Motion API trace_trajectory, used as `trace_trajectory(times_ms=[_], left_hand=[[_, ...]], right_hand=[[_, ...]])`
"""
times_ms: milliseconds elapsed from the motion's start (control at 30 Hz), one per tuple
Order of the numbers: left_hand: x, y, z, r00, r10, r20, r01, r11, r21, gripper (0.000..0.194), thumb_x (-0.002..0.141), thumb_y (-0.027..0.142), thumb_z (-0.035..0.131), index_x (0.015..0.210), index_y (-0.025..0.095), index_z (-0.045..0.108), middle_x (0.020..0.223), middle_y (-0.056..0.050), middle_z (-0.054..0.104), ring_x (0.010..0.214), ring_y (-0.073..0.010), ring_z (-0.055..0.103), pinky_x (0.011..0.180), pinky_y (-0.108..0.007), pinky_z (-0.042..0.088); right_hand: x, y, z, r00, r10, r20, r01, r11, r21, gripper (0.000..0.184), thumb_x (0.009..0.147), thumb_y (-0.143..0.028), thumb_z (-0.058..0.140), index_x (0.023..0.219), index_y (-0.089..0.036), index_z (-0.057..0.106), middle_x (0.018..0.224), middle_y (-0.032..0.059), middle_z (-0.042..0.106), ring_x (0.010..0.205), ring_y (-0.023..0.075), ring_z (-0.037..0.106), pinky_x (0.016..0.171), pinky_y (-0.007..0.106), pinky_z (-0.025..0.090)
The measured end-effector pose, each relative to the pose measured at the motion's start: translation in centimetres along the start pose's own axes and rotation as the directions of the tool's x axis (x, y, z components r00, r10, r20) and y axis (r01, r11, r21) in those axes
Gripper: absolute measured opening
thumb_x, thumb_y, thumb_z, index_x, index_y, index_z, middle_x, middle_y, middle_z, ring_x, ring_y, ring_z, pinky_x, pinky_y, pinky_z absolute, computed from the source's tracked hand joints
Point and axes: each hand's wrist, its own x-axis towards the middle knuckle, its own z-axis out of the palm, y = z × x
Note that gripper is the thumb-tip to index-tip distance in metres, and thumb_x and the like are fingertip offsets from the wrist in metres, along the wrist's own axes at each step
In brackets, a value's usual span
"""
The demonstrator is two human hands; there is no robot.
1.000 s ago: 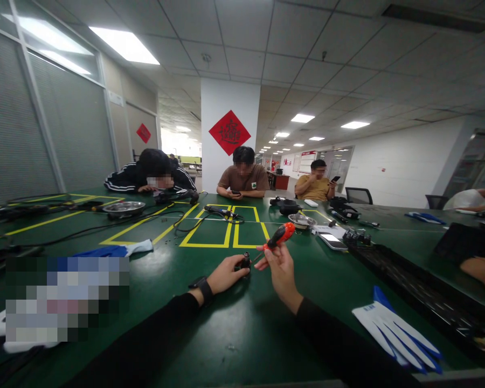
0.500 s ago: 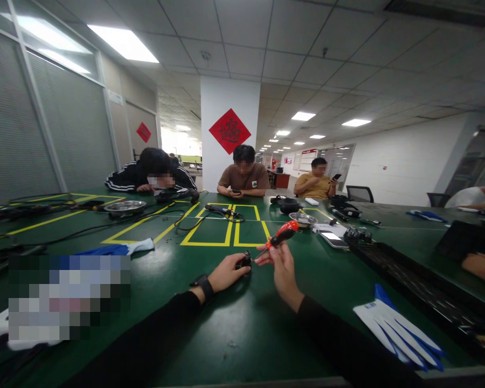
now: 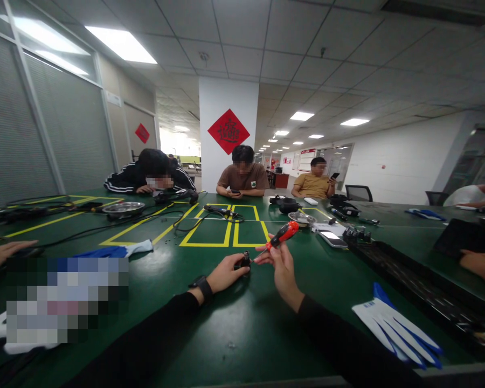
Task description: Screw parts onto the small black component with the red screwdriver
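My left hand point(image 3: 225, 274), with a dark band at the wrist, is closed around a small black part with a metal top point(image 3: 246, 257) near the middle of the green table point(image 3: 210, 345). In my right hand point(image 3: 283, 269) is a red-and-black screwdriver point(image 3: 283, 235), its handle tilted up to the right. Its shaft points down-left at the side of the small part. Whether the tip touches it or sits in a screw is too small to make out, and my fingers partly hide the shaft.
White-and-blue gloves point(image 3: 396, 326) lie at right beside a long black tray point(image 3: 412, 285) of small parts. Further off are a phone point(image 3: 334, 238), metal bowls point(image 3: 123, 208) and cables point(image 3: 186, 223). Another person's hand point(image 3: 8, 254) is at far left, and another's point(image 3: 483, 269) at right.
Another person's hand has come into view at the far left edge. My hands, the screwdriver and the small part keep nearly the same pose; the view has shifted slightly.
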Motion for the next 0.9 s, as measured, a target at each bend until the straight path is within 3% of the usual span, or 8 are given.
trace_trajectory(times_ms=[300, 567, 733, 900], left_hand=[[0.05, -0.07, -0.08, 1.000, 0.014, 0.017, -0.014, 1.000, -0.010, 0.025, 0.077, 0.030, 0.052, 0.096, 0.016, 0.061, 0.090, -0.005, 0.064, 0.081, -0.0181, 0.057, 0.075, -0.027, 0.043], [-0.01, 0.18, -0.10, 1.000, -0.019, 0.007, 0.019, 1.000, 0.014, 0.026, 0.076, 0.031, 0.052, 0.095, 0.015, 0.062, 0.089, -0.005, 0.064, 0.079, -0.0181, 0.057, 0.074, -0.028, 0.043], [0.01, 0.03, -0.08, 1.000, 0.001, 0.005, -0.001, 1.000, -0.004, 0.027, 0.076, 0.031, 0.053, 0.097, 0.015, 0.061, 0.090, -0.005, 0.064, 0.080, -0.0184, 0.056, 0.075, -0.029, 0.043], [-0.11, 0.55, -0.27, 0.999, -0.038, 0.003, 0.038, 0.999, -0.011, 0.027, 0.075, 0.030, 0.053, 0.096, 0.015, 0.062, 0.089, -0.005, 0.064, 0.080, -0.0188, 0.057, 0.075, -0.029, 0.044]], right_hand=[[0.40, 0.51, 0.03, 0.999, 0.031, 0.036, -0.031, 1.000, -0.005, 0.027, 0.076, -0.027, 0.061, 0.092, -0.021, 0.040, 0.069, -0.0017, 0.062, 0.047, 0.0121, 0.060, 0.048, 0.025, 0.052], [0.06, -0.04, 0.02, 0.997, 0.018, 0.075, -0.020, 1.000, 0.023, 0.025, 0.086, -0.030, 0.044, 0.109, -0.022, 0.039, 0.083, 0.0014, 0.062, 0.055, 0.0116, 0.062, 0.054, 0.027, 0.052], [0.20, 0.37, 0.19, 1.000, 0.004, 0.015, -0.004, 0.999, -0.033, 0.024, 0.077, -0.029, 0.059, 0.091, -0.021, 0.042, 0.074, -0.0024, 0.060, 0.045, 0.0091, 0.056, 0.044, 0.022, 0.048], [0.55, 0.38, -0.12, 1.000, -0.027, -0.006, 0.026, 0.998, -0.062, 0.023, 0.077, -0.030, 0.058, 0.084, -0.021, 0.039, 0.061, -0.0064, 0.055, 0.037, 0.0071, 0.049, 0.035, 0.018, 0.039]])
